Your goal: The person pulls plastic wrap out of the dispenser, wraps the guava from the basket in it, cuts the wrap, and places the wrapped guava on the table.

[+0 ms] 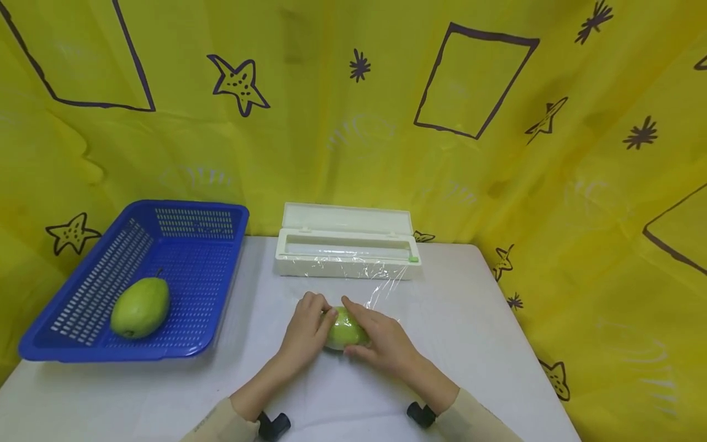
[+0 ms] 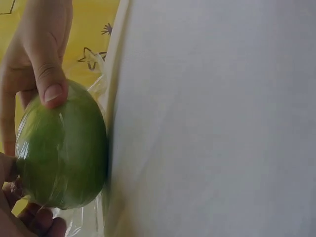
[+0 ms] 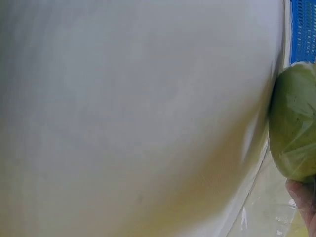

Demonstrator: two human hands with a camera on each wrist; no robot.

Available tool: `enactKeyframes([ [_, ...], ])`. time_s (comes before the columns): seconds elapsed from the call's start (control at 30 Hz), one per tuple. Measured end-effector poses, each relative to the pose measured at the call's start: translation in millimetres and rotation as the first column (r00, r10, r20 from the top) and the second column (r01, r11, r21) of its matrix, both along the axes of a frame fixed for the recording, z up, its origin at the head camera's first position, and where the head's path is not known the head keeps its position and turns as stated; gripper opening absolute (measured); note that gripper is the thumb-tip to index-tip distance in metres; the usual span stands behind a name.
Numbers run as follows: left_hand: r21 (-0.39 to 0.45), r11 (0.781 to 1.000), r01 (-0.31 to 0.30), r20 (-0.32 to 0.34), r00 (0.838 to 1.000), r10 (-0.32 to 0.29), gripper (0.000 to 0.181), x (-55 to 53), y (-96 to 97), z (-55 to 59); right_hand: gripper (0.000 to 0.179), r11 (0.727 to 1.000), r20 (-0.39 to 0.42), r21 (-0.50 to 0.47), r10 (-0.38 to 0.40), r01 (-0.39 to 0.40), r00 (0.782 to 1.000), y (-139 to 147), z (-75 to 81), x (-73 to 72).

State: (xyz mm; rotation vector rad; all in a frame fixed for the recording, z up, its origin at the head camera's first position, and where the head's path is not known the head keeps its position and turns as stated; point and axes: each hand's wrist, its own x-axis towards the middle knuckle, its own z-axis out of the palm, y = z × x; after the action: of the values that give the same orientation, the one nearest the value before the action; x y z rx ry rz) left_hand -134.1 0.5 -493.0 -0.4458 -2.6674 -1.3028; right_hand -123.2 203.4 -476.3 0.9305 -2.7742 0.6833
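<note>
A green mango (image 1: 347, 329) lies on the white table between both hands, with shiny cling film (image 2: 61, 158) over its skin. My left hand (image 1: 305, 330) is at its left end; the bent fingertips (image 2: 42, 222) and thumb pinch film there. Across the right end, my right hand (image 1: 388, 341) grips the mango, fingers on the far side and thumb (image 2: 53, 93) on the near side. From the mango a clear sheet of film (image 1: 381, 288) runs back to the open white wrap dispenser (image 1: 348, 268), where a roll lies inside.
At the left stands a blue plastic basket (image 1: 193, 307) holding another green mango (image 1: 140, 308), bare of film. A yellow patterned curtain (image 1: 331, 153) hangs behind and to the right of the white-covered table (image 1: 475, 331). The dispenser's lid (image 1: 347, 218) leans back near the curtain.
</note>
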Motion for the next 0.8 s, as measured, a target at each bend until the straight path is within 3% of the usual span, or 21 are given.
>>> enactKeyframes([
  [0.17, -0.033, 0.999, -0.023, -0.084, 0.996, 0.020, 0.012, 3.3, 3.7, -5.0, 0.085, 1.000, 0.020, -0.024, 0.013, -0.013, 1.000, 2, -2.2, -1.9],
  [0.3, -0.020, 1.000, -0.005, -0.050, 0.999, 0.004, 0.013, 2.1, -4.5, -1.3, 0.083, 0.999, 0.069, -0.052, 0.009, -0.006, 0.998, 6, -2.7, -3.2],
  [0.4, -0.009, 1.000, -0.005, -0.040, 0.999, 0.005, 0.015, 1.5, -21.8, 4.1, 0.083, 0.999, 0.111, -0.053, 0.003, 0.003, 0.994, 7, -2.4, -4.1],
  [0.6, -0.018, 0.998, -0.064, -0.185, 0.981, 0.059, 0.011, 15.0, -56.5, 19.2, 0.085, 1.000, 0.163, 0.019, -0.025, 0.023, 0.986, 8, -1.0, -7.8],
  [0.7, -0.023, 0.999, -0.024, -0.264, 0.964, 0.016, 0.015, 25.7, -58.5, 22.9, 0.084, 0.999, 0.155, 0.033, -0.013, 0.008, 0.988, 8, 0.1, -9.9],
  [0.8, -0.083, 0.994, 0.071, -0.303, 0.948, -0.093, 0.025, 37.7, -49.7, 23.6, 0.082, 0.999, 0.139, 0.035, 0.005, -0.010, 0.990, 7, 0.0, -12.1],
])
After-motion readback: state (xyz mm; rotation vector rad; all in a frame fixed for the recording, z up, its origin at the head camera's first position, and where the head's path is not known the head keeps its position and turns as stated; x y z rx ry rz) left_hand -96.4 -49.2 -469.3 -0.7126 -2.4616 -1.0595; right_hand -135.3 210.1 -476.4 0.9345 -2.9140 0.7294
